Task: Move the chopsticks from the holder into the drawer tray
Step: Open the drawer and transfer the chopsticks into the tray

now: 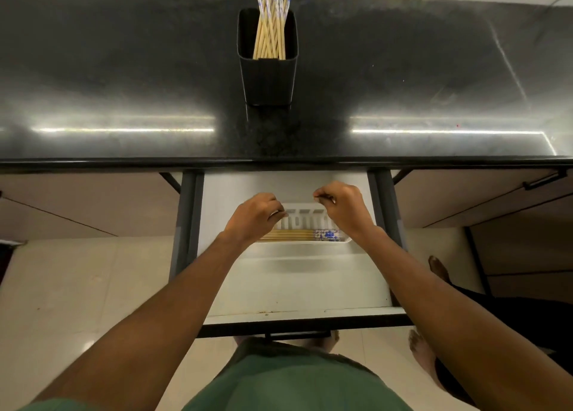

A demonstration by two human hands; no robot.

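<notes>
A black square holder stands on the dark counter with several bamboo chopsticks upright in it, their tops patterned blue and white. Below, the drawer is pulled out. In it sits a white tray, where several chopsticks lie flat with their patterned ends to the right. My left hand hovers over the tray's left end with its fingers curled. My right hand is over the right end, fingers also curled. No chopstick shows in either hand. The hands hide part of the tray.
The glossy black counter runs the full width, its front edge just beyond the drawer. The white drawer floor lies in front of the tray, with the drawer handle near my body. Closed cabinet fronts flank the drawer. Bare feet stand on the tiled floor.
</notes>
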